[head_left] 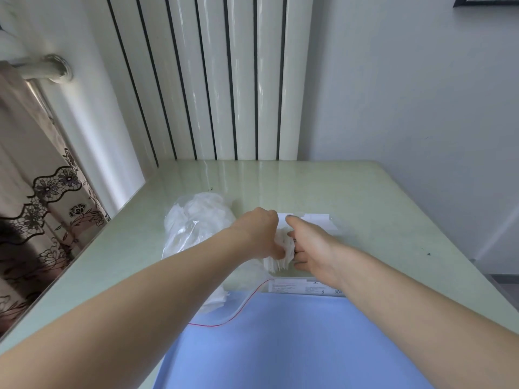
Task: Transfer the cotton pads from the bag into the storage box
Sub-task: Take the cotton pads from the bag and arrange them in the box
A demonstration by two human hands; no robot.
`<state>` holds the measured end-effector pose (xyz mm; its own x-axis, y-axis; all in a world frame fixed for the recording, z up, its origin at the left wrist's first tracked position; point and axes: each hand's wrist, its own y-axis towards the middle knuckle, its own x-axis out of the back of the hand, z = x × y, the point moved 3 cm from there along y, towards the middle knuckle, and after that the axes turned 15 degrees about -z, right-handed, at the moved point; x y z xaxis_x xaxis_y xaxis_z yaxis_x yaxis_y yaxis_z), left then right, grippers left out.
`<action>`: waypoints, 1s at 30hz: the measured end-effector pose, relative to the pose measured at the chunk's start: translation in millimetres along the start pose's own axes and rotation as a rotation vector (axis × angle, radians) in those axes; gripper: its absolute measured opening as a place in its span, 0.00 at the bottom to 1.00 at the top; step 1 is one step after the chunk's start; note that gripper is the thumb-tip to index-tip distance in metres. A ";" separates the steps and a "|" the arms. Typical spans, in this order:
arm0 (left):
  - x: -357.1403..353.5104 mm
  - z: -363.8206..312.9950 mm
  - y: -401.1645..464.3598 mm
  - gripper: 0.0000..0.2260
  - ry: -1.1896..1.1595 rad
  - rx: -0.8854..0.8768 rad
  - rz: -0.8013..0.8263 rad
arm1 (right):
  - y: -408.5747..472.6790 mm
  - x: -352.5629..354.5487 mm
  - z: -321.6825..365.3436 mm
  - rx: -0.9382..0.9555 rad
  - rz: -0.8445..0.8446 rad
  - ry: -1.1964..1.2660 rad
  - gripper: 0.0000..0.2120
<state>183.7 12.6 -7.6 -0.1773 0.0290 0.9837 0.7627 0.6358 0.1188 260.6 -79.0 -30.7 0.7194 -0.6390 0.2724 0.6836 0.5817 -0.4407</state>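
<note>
Both arms reach forward over the pale green worktop (379, 197). The left hand (259, 233) is curled round a stack of cotton pads (282, 248), thumb and fingers closed on its left side. The right hand (311, 242) meets the same stack from the right; its fingers are bent against the pads and partly hidden behind them, its index finger stretched out ahead. Stack is held between the two hands, just above a clear storage box (314, 220). Only parts of the box show: a far rim with a white label behind the hands, and a near wall with printed labels below the right wrist. Whether the lowest pads touch the box floor cannot be told.

To the left of the hands lies the clear plastic bag (196, 220), slumped on the worktop and bulging with more loose white pads. Its mouth faces the near edge, the red zip line (238, 310) curving across a blue sheet (295, 346) that covers the near part of the worktop. A few pads sit at the bag's mouth, under the left forearm.

Behind the worktop stands a white ribbed radiator (219, 80) against the wall. A patterned curtain (42, 206) hangs at far left.
</note>
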 end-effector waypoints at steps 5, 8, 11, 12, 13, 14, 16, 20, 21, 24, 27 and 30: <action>3.6 0.4 -5.9 0.23 0.005 -0.004 0.034 | 3.3 6.7 6.1 0.009 -0.001 -0.044 0.23; 19.5 5.9 -9.4 0.28 -0.020 0.006 0.046 | 5.1 12.0 6.0 0.035 -0.044 -0.102 0.25; 46.5 21.1 -16.0 0.34 -0.094 0.025 -0.022 | -1.7 15.4 6.1 0.074 -0.094 -0.124 0.16; 55.4 28.7 -20.0 0.33 -0.122 0.039 -0.054 | -6.4 17.0 7.4 0.075 -0.101 -0.121 0.16; 64.4 38.5 -26.5 0.32 -0.147 0.058 -0.089 | -11.4 17.2 9.2 0.087 -0.116 -0.149 0.14; 71.0 47.9 -31.7 0.30 -0.166 0.079 -0.123 | -14.6 18.5 11.6 0.135 -0.149 -0.207 0.13; 80.3 67.5 -45.9 0.27 -0.187 0.125 -0.182 | -26.2 19.8 21.4 0.358 -0.312 -0.407 0.13; 82.9 101.4 -77.6 0.26 -0.209 0.250 -0.236 | -87.2 0.1 38.0 0.869 -0.292 -0.267 0.03; 80.1 107.8 -83.8 0.27 -0.205 0.298 -0.227 | -103.7 -11.7 35.9 0.900 -0.096 -0.294 0.03; 63.1 126.9 -101.4 0.34 -0.195 0.490 -0.100 | -124.7 -56.2 12.7 1.005 0.223 -0.761 0.07; 41.1 132.6 -112.0 0.36 -0.360 0.600 0.019 | -119.7 -91.4 -2.8 1.180 0.181 -0.907 0.06; 26.0 135.9 -112.7 0.32 -0.443 0.614 0.018 | -108.9 -110.4 -9.4 1.017 0.231 -0.826 0.08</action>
<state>8.7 46.5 -13.7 -0.5003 0.2678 0.8234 0.3073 0.9440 -0.1203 105.5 -76.5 -20.8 0.4459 -0.1945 0.8737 0.0636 0.9805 0.1859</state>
